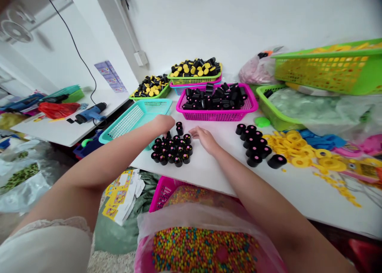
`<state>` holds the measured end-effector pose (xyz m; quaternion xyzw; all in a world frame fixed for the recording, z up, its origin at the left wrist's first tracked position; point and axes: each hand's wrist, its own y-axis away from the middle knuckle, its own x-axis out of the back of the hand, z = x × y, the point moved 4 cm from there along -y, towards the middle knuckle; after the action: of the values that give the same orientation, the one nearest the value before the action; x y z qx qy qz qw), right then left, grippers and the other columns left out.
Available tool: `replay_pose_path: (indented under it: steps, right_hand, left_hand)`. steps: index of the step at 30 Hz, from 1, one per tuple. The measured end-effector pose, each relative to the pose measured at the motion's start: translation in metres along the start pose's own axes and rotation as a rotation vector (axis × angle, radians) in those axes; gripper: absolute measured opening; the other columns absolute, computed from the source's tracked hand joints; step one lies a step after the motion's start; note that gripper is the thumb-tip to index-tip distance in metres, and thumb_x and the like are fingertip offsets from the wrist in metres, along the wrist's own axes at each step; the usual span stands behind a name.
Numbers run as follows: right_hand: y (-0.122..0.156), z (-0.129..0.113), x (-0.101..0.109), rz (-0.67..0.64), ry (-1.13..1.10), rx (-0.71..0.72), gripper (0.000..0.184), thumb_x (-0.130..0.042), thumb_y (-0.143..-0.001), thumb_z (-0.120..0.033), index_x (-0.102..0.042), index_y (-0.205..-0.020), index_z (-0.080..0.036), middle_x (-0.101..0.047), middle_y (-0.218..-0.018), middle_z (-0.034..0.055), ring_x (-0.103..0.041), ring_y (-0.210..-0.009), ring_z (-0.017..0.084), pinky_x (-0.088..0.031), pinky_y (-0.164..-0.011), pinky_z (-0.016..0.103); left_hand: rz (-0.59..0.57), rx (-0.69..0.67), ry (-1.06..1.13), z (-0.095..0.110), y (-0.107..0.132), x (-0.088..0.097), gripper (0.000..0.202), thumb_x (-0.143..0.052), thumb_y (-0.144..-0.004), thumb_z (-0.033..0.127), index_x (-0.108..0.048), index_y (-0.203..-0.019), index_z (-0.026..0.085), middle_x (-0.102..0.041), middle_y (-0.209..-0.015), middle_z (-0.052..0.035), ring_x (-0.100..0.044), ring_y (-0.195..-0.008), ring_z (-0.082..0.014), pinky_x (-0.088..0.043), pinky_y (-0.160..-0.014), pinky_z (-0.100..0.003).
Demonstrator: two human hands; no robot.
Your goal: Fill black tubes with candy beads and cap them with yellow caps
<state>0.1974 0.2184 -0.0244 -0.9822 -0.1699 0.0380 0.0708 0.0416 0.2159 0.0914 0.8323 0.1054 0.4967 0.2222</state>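
Note:
A cluster of several small black cylinders with pink centres (173, 149) stands upright on the white table (215, 165). My left hand (162, 124) is at the cluster's far left edge, fingers curled toward the cylinders; what they hold is hidden. My right hand (204, 139) rests on the table just right of the cluster, fingers stretched toward it and holding nothing. A second group of the same black cylinders (253, 143) stands further right, next to a heap of yellow rings (298, 147).
A pink basket of black cylinders (217, 114) and an empty teal basket (134, 119) sit behind the cluster. Green baskets of yellow-capped black pieces (195, 80) stand at the back. Large green baskets (325, 70) are on the right. A pink tub of coloured candy beads (203, 245) is below me.

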Motion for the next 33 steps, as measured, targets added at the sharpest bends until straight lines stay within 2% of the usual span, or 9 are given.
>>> replay_pose_path:
  steps: [3, 7, 12, 17, 21, 27, 33]
  right_hand:
    - [0.0, 0.0, 0.0, 0.002, 0.0, 0.001, 0.05, -0.042, -0.091, -0.057, -0.069, -0.085, -0.016, -0.07, -0.094, 0.0096, -0.062, -0.086, 0.019, -0.051, -0.083, 0.034]
    - [0.0, -0.001, 0.0, 0.001, -0.004, -0.005, 0.049, -0.043, -0.092, -0.056, -0.069, -0.085, -0.016, -0.07, -0.094, 0.0101, -0.063, -0.085, 0.019, -0.051, -0.083, 0.035]
    - [0.002, -0.003, 0.0, -0.005, -0.016, -0.004, 0.049, -0.043, -0.091, -0.056, -0.07, -0.085, -0.015, -0.07, -0.096, 0.0114, -0.063, -0.087, 0.02, -0.051, -0.084, 0.036]
    - [0.002, -0.003, 0.0, -0.002, -0.021, -0.009, 0.051, -0.044, -0.091, -0.058, -0.07, -0.084, -0.015, -0.07, -0.095, 0.0111, -0.064, -0.089, 0.021, -0.051, -0.085, 0.036]
    - [0.002, -0.003, -0.001, -0.003, -0.021, -0.01, 0.051, -0.044, -0.09, -0.059, -0.07, -0.083, -0.016, -0.071, -0.094, 0.0099, -0.063, -0.086, 0.02, -0.051, -0.083, 0.034]
    - [0.002, -0.003, -0.001, -0.002, -0.02, -0.012, 0.051, -0.044, -0.091, -0.059, -0.07, -0.083, -0.017, -0.071, -0.093, 0.0092, -0.063, -0.086, 0.019, -0.051, -0.083, 0.034]
    - [0.001, -0.002, 0.0, -0.002, -0.019, -0.011, 0.051, -0.044, -0.09, -0.06, -0.071, -0.083, -0.017, -0.071, -0.093, 0.009, -0.063, -0.086, 0.02, -0.051, -0.083, 0.034]
  left_hand:
    - [-0.011, -0.003, -0.016, 0.001, -0.001, -0.005, 0.056, -0.086, -0.055, 0.015, -0.072, -0.109, 0.018, -0.069, -0.113, -0.0188, -0.062, -0.111, -0.0361, -0.049, -0.091, -0.04]
    - [-0.019, -0.001, -0.044, 0.002, 0.0, -0.006, 0.051, -0.085, -0.058, 0.017, -0.072, -0.107, 0.02, -0.07, -0.111, -0.0172, -0.063, -0.109, -0.0341, -0.05, -0.089, -0.039]
    - [-0.02, 0.011, -0.076, 0.001, 0.005, -0.004, 0.054, -0.082, -0.063, 0.018, -0.069, -0.114, 0.022, -0.07, -0.113, -0.0146, -0.063, -0.109, -0.0307, -0.05, -0.089, -0.035]
    - [-0.003, 0.021, -0.082, 0.001, 0.011, -0.002, 0.047, -0.074, -0.069, 0.013, -0.069, -0.115, 0.018, -0.069, -0.115, -0.0166, -0.063, -0.109, -0.031, -0.05, -0.089, -0.034]
    - [-0.007, 0.051, -0.078, 0.002, 0.015, -0.003, 0.043, -0.075, -0.068, 0.017, -0.071, -0.112, 0.019, -0.072, -0.106, -0.0169, -0.065, -0.104, -0.0334, -0.052, -0.085, -0.035]
    - [0.019, 0.067, -0.071, 0.003, 0.014, -0.004, 0.049, -0.076, -0.067, 0.026, -0.069, -0.116, 0.022, -0.072, -0.103, -0.0167, -0.066, -0.101, -0.0337, -0.052, -0.083, -0.036]
    - [0.046, 0.048, -0.082, 0.006, 0.02, -0.002, 0.039, -0.069, -0.071, 0.021, -0.072, -0.11, 0.022, -0.072, -0.105, -0.0155, -0.065, -0.102, -0.0313, -0.051, -0.083, -0.034]
